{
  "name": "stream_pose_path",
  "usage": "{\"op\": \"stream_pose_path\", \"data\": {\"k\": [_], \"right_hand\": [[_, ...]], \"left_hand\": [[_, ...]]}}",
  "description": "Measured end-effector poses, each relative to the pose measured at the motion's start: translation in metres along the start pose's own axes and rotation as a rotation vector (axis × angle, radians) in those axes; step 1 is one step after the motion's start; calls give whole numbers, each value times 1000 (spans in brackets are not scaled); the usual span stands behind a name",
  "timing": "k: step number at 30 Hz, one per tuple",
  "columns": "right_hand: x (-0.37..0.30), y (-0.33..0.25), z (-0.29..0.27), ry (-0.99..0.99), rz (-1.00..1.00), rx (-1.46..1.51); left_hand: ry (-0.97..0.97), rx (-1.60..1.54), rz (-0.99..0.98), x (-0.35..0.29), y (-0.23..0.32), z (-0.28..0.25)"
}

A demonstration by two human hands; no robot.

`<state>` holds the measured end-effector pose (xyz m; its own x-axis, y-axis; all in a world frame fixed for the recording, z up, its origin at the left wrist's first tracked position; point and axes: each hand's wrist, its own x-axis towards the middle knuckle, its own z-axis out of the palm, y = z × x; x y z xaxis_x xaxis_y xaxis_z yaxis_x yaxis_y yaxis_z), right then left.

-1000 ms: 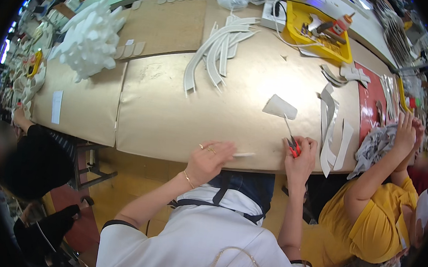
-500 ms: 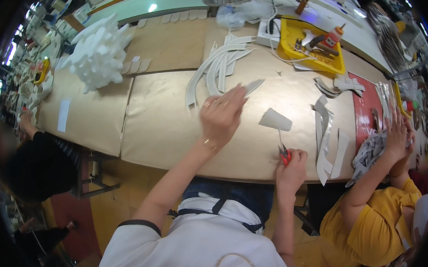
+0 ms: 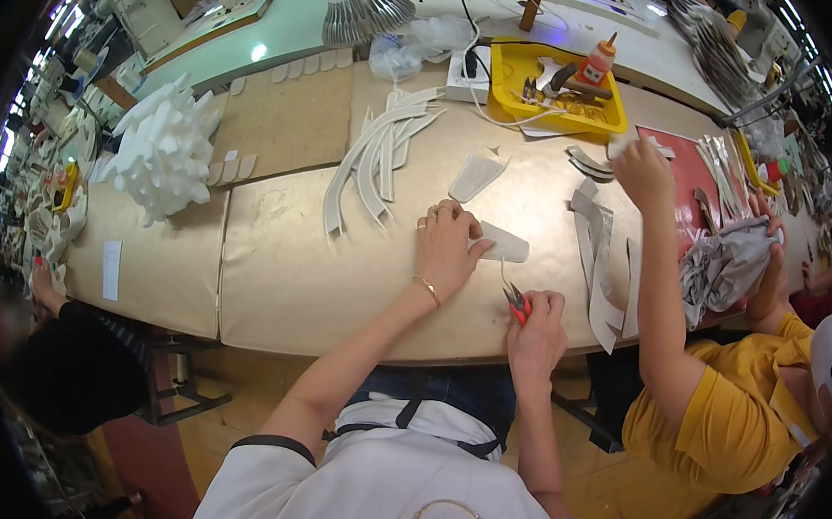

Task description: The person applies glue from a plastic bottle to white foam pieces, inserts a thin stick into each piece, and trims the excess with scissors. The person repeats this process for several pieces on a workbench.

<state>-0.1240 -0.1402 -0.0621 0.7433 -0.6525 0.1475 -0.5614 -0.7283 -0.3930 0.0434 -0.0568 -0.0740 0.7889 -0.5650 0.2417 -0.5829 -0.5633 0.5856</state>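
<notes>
My left hand (image 3: 449, 249) lies on the table with fingers bent and the thumb pressed at the left end of a small grey tapered piece (image 3: 507, 244). In my right hand (image 3: 538, 340) is a pair of red-handled snips (image 3: 517, 303), blades pointing up toward that piece. A thin pale strand runs between the piece and the blade tips. Beyond my left hand rests a second grey tapered piece (image 3: 477, 178), lying flat. Farther back, several curved pale strips (image 3: 374, 165) are piled loosely.
At the back stands a yellow tray (image 3: 560, 125) with a glue bottle and tools. Grey strips (image 3: 594, 262) lie to the right. A co-worker in yellow (image 3: 714, 406) reaches over the right side. White foam-like pieces (image 3: 163, 150) and a brown board (image 3: 286, 120) are at left.
My left hand has left the far grey piece, now flat on the table, and come down to the nearer one. The co-worker's hand has stretched out toward the back. The view has shifted.
</notes>
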Motion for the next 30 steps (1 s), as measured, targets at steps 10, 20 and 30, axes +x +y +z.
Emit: {"op": "stream_pose_path", "data": {"k": [10, 20, 30], "right_hand": [[0, 2, -4, -54, 25, -8], [3, 19, -87, -217, 230, 778], [-14, 0, -76, -354, 206, 701]], "left_hand": [[-253, -79, -73, 15, 6, -8], [296, 406, -121, 49, -62, -64], [-205, 399, -442, 158, -116, -77]]}}
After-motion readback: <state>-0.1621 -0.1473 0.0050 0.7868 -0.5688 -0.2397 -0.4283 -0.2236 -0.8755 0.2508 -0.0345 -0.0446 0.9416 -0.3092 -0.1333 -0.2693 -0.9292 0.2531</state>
